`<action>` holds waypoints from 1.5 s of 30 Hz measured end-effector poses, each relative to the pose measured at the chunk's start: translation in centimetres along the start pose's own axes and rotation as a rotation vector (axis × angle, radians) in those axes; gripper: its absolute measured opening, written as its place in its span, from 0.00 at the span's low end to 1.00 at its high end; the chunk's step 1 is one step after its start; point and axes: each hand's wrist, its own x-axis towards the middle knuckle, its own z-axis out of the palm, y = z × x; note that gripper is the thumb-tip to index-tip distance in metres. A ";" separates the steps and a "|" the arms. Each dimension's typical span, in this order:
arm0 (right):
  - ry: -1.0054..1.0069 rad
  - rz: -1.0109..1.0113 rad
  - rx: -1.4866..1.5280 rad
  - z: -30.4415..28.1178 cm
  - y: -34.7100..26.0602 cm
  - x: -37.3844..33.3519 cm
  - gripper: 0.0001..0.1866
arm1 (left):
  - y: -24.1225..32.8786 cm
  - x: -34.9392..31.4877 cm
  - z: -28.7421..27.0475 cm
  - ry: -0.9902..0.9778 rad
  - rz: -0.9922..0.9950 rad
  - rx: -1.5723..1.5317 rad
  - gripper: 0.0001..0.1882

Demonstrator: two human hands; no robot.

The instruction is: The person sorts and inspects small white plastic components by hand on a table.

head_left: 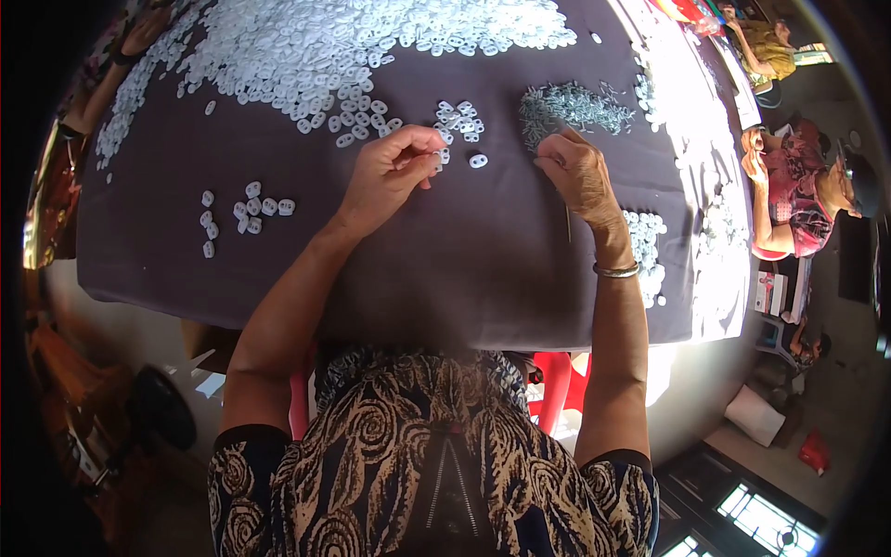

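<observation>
My left hand (385,178) is closed in a pinch over the middle of the table, its thumb and forefinger on a small white oval plastic piece (440,160). Just beyond it lies a cluster of similar white pieces (459,119), and one loose two-hole piece (478,161) sits to its right. My right hand (580,176), a bangle on its wrist, has its fingers pressed together at the near edge of a pile of tiny grey-green slivers (577,104). Whatever is between those fingertips is too small to make out.
A large heap of white pieces (278,51) covers the far left of the dark tablecloth (427,278). Small groups lie at left (254,206) and beside my right forearm (645,243). Another person's arm (88,97) reaches in at far left; a person in red (796,190) sits at right.
</observation>
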 end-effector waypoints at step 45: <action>-0.085 0.259 0.979 6.9 -6.7 2.3 0.06 | 0.1 0.0 0.6 0.062 0.010 0.059 0.17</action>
